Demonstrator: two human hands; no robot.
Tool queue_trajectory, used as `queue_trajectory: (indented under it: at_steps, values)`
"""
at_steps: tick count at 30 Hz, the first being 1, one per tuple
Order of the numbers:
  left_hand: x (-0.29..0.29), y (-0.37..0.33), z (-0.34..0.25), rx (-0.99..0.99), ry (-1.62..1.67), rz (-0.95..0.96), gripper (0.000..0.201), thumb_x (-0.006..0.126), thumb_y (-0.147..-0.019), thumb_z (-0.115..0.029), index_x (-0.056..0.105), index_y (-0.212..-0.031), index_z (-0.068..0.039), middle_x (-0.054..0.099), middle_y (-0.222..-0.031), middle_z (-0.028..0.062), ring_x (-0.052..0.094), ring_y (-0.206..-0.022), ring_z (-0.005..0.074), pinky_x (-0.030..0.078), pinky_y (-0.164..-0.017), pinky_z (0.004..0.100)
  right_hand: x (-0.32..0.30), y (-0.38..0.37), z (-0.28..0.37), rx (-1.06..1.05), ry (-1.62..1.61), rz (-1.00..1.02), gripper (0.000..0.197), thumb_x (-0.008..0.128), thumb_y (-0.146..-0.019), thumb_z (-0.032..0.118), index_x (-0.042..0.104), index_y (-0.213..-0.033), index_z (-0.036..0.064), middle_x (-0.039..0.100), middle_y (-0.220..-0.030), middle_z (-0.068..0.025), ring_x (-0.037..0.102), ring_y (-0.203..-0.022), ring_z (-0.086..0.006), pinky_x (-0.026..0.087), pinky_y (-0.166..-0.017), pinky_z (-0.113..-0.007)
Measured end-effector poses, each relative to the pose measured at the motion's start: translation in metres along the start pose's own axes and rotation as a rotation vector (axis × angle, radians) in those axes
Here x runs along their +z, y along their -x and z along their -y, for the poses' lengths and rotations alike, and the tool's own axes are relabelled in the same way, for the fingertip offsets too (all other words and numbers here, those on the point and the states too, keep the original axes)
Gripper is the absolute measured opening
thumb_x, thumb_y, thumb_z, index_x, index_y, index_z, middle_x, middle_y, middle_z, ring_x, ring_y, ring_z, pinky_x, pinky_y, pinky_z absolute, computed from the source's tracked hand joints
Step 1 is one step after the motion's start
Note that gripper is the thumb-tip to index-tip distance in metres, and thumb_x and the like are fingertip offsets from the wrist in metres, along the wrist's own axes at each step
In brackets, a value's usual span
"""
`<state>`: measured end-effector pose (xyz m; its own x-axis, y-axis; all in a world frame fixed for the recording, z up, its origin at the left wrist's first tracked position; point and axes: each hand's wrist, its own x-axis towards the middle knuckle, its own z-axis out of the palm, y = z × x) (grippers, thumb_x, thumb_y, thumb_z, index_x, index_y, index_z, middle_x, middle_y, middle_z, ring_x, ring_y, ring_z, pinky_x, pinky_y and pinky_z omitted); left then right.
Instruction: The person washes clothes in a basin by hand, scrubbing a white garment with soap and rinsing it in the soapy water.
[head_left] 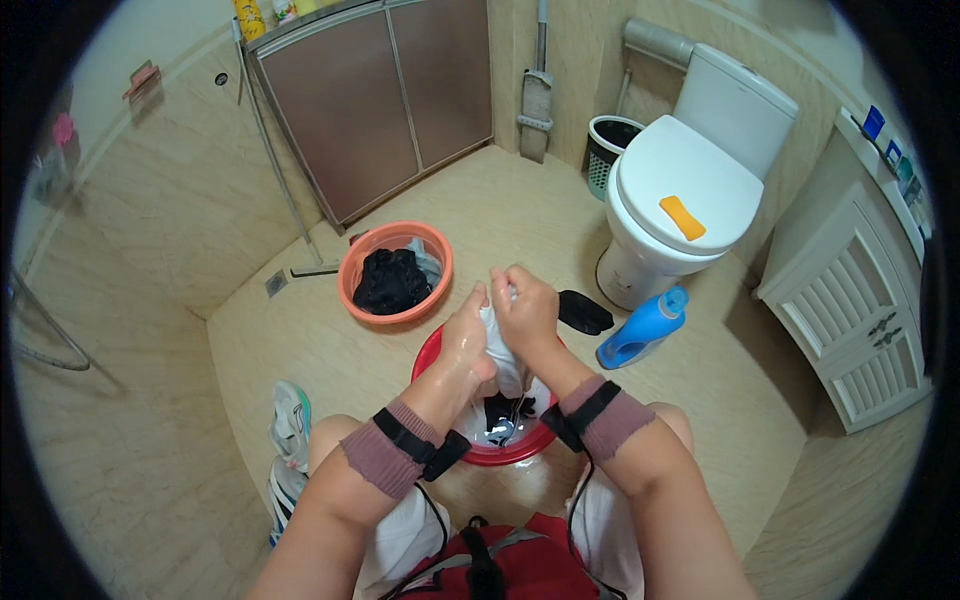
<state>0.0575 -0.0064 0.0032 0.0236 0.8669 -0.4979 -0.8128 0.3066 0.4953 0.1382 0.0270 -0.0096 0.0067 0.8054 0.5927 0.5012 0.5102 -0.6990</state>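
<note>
Both fists are closed round a wet white cloth (503, 358), its lower part hanging free between them; I cannot make out which garment it is. My left hand (466, 338) is wet and grips it from the left. My right hand (527, 307) clasps the upper end, close against the left. Beneath them stands a red basin (492, 458) of sudsy water, partly hidden by my hands and forearms. A dark garment (505, 410) lies in that water. Just beyond the basin, on the floor, is a small black cloth item (584, 313).
An orange basin (443, 262) with dark and grey clothes sits ahead left. A blue detergent bottle (640, 328) is at right, before the toilet (680, 180), with an orange brush-like piece (683, 218) on its lid. Shoes (291, 425) lie left; a squeegee (312, 269) leans behind.
</note>
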Motion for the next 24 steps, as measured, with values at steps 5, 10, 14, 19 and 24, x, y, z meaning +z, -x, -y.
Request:
queue_trajectory:
  at_steps: [5,10,14,19,24]
  values:
    - [-0.071,-0.046,-0.022,0.082,-0.108,0.324,0.030,0.054,-0.094,-0.039,0.050,-0.074,-0.017,0.050,-0.066,-0.0002,0.054,-0.060,0.0141,0.045,-0.053,0.0322,-0.007,0.037,0.048,-0.328,-0.129,0.117,0.020,0.062,-0.082,0.018,0.055,-0.069,0.0047,0.055,-0.062,-0.0189,0.056,-0.056,-0.0377,0.043,-0.051,-0.043]
    - [-0.008,-0.009,-0.002,0.084,-0.038,-0.025,0.031,0.055,-0.094,-0.038,0.050,-0.075,-0.014,0.053,-0.068,-0.0003,0.051,-0.058,0.0135,0.044,-0.055,0.0310,-0.001,-0.008,-0.024,0.147,-0.139,0.154,0.030,0.057,-0.090,0.029,0.057,-0.074,0.0032,0.052,-0.059,-0.0101,0.052,-0.053,-0.0219,0.043,-0.053,-0.037]
    - [-0.029,-0.020,-0.021,0.229,-0.177,0.160,0.037,0.050,-0.096,-0.042,0.048,-0.071,-0.014,0.049,-0.065,0.0006,0.050,-0.058,0.0152,0.046,-0.059,0.0345,0.015,0.001,-0.039,0.520,-0.714,0.366,0.037,0.053,-0.095,0.040,0.061,-0.087,0.0039,0.055,-0.070,0.0007,0.050,-0.068,-0.0089,0.043,-0.058,-0.029]
    - [-0.034,-0.017,-0.044,0.435,-0.135,0.065,0.036,0.051,-0.095,-0.042,0.047,-0.075,-0.012,0.049,-0.070,0.0016,0.051,-0.062,0.0147,0.046,-0.059,0.0336,-0.008,0.003,0.001,0.619,-0.825,0.518,0.032,0.063,-0.090,0.036,0.060,-0.091,0.0039,0.059,-0.079,0.0019,0.051,-0.072,-0.0079,0.044,-0.062,-0.026]
    - [-0.011,-0.005,-0.032,0.346,-0.143,-0.139,0.037,0.049,-0.096,-0.044,0.049,-0.078,-0.011,0.053,-0.074,0.0045,0.055,-0.069,0.0162,0.049,-0.063,0.0346,-0.014,0.005,0.006,0.382,-0.519,0.373,0.027,0.072,-0.082,0.027,0.059,-0.084,0.0037,0.060,-0.073,-0.0030,0.054,-0.066,-0.0108,0.045,-0.058,-0.028]
